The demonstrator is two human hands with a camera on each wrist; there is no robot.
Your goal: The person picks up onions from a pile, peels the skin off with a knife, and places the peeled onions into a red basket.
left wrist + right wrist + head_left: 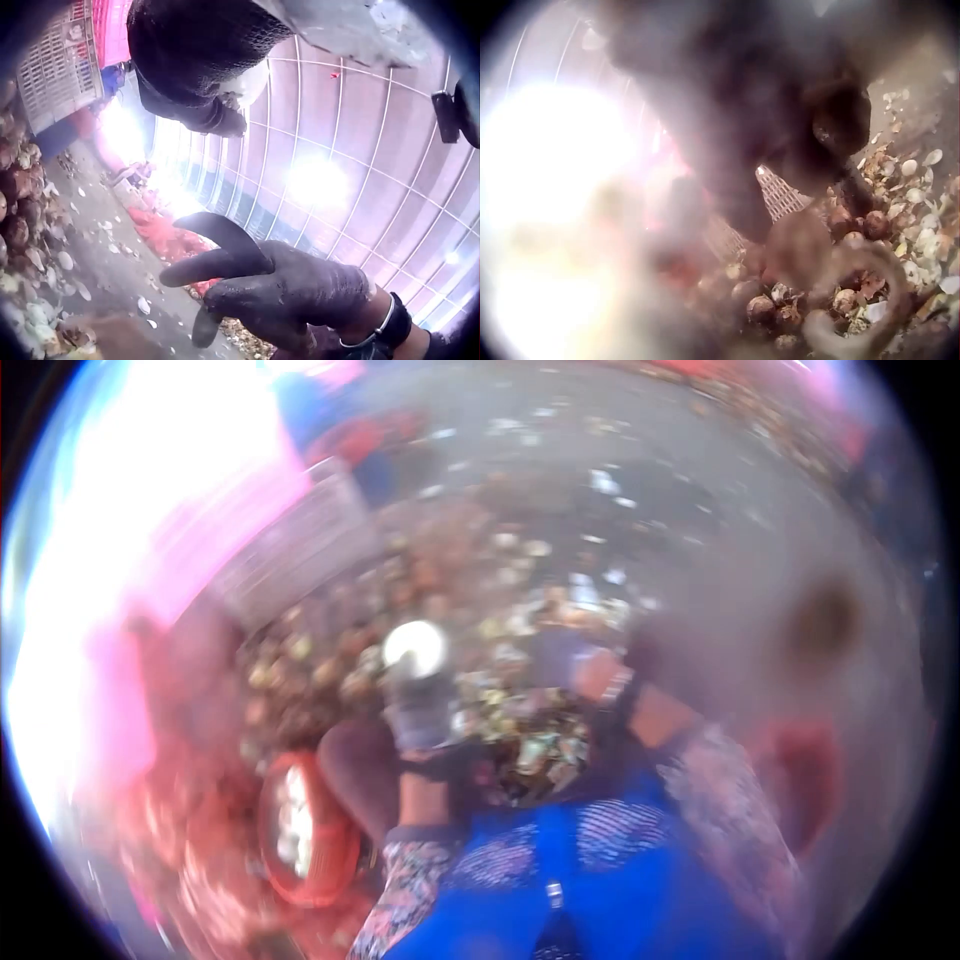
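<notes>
My left hand [420, 710], in a dark glove, holds a round white peeled onion [415, 648] at its fingertips. In the left wrist view that gloved hand fills the top, and the onion [251, 84] shows partly behind its fingers. My right hand [281, 289], also gloved and with a band at the wrist, is a short way off with its fingers spread apart and nothing visible between them. Dark blur covers much of the right wrist view, where the right hand [727, 97] hides most detail. Unpeeled brown onions [761, 309] lie below the hands.
A red basket [348, 860] with white peeled onions stands by my left knee, beside red mesh sacks [200, 840]. A pale plastic crate [300, 545] stands beyond the onion pile. Loose peels [545, 745] cover the ground between my legs and scatter over the grey floor [720, 550].
</notes>
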